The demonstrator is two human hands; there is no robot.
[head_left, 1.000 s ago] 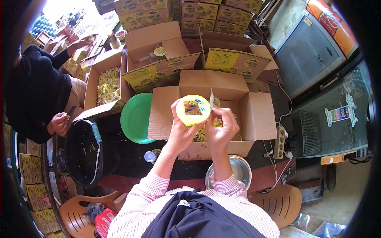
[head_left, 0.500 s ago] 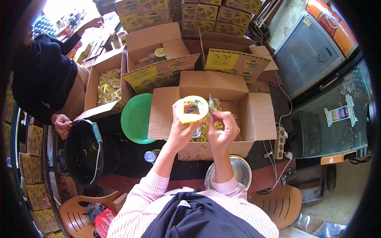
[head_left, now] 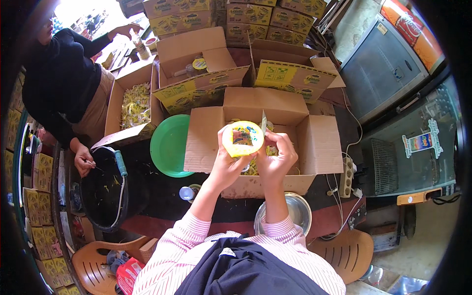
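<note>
I'm in a small shop's packing corner. Stacked yellow cartons (head_left: pixel 231 14) line the back and more cartons (head_left: pixel 37 196) the left wall, w/ open boxes (head_left: pixel 265 132) across the dark counter (head_left: pixel 162 196). Drinks fridge (head_left: pixel 388 73) and a glass-door cooler (head_left: pixel 418 152) on my right. Plastic chairs (head_left: pixel 93 265) below, and a co-worker (head_left: pixel 64 83) at the next box.

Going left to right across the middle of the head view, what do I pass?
Black bucket → green plate → left hand → yellow lid → right hand → power strip → glass-front cooler.
</note>
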